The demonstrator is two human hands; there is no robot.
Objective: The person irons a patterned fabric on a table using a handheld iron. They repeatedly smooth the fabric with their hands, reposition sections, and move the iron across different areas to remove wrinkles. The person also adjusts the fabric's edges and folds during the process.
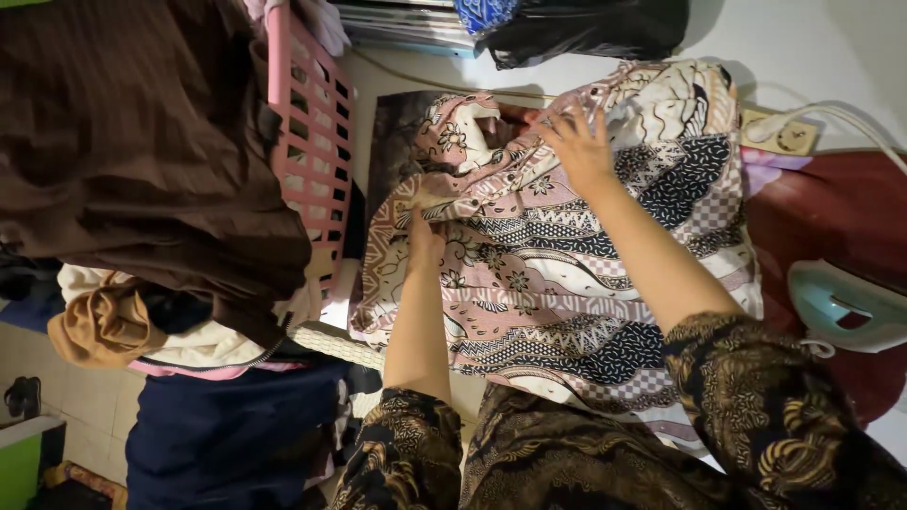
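Observation:
A pink, white and black patterned button shirt point(557, 274) lies spread on the ironing surface in front of me. My left hand point(424, 232) pinches the shirt's button edge near its left side. My right hand point(578, 144) rests flat with fingers spread on the upper part of the shirt, near the collar. Both my sleeves are dark with a gold pattern.
A pink plastic laundry basket point(316, 123) piled with brown and other clothes point(142, 142) stands at the left. A light blue iron point(846, 307) sits on a dark red cloth point(831, 212) at the right, its white cord point(850, 118) behind. A black bag point(586, 28) lies at the top.

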